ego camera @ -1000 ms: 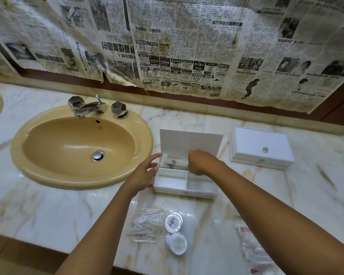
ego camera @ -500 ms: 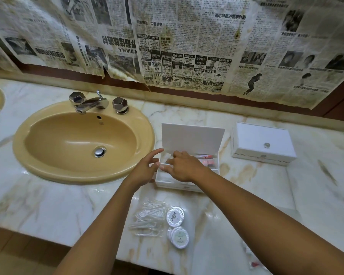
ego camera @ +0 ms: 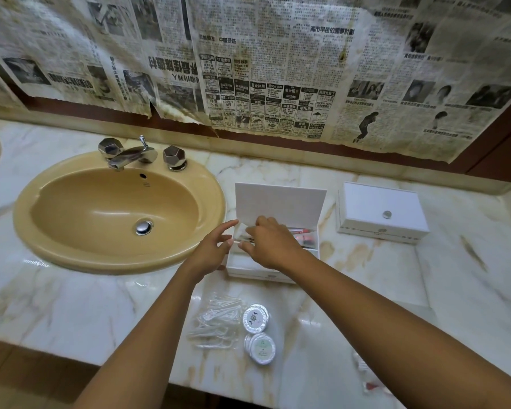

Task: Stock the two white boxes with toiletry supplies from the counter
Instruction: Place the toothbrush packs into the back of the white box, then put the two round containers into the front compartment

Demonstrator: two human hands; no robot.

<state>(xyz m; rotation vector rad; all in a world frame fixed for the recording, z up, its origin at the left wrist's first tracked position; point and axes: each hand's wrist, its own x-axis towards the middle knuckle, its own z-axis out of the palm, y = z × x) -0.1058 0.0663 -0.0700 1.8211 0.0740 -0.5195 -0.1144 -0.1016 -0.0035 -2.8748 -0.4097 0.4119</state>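
A person's two hands work over the open white box (ego camera: pixel 273 261) on a marble counter (ego camera: pixel 381 290), just right of a tan sink (ego camera: pixel 118 211). The right hand (ego camera: pixel 273 246) reaches into the box's rear left compartment, fingers curled down around what appears to be a clear-wrapped item; the packet itself is too blurred to name. The left hand (ego camera: pixel 211 249) rests against the box's left wall with fingers relaxed and spread, gripping nothing, apparently steadying it.

The step in hand looks like seating that item in its compartment. Doing it well likely means keeping the left hand braced so the light box does not slide, and laying the packet flat below the rim so the raised lid (ego camera: pixel 279 203) can close.

Red-and-white packets (ego camera: pixel 303 235) already lie in the rear right compartment; the front section shows white and seems unfilled. The second white box (ego camera: pixel 381 214), lid shut with a small metal knob, stands untouched to the right. Near the counter's front edge wait clear-wrapped picks (ego camera: pixel 216 323) and two stacks of round white packets (ego camera: pixel 258 333), with more wrapped supplies (ego camera: pixel 366 376) at lower right.
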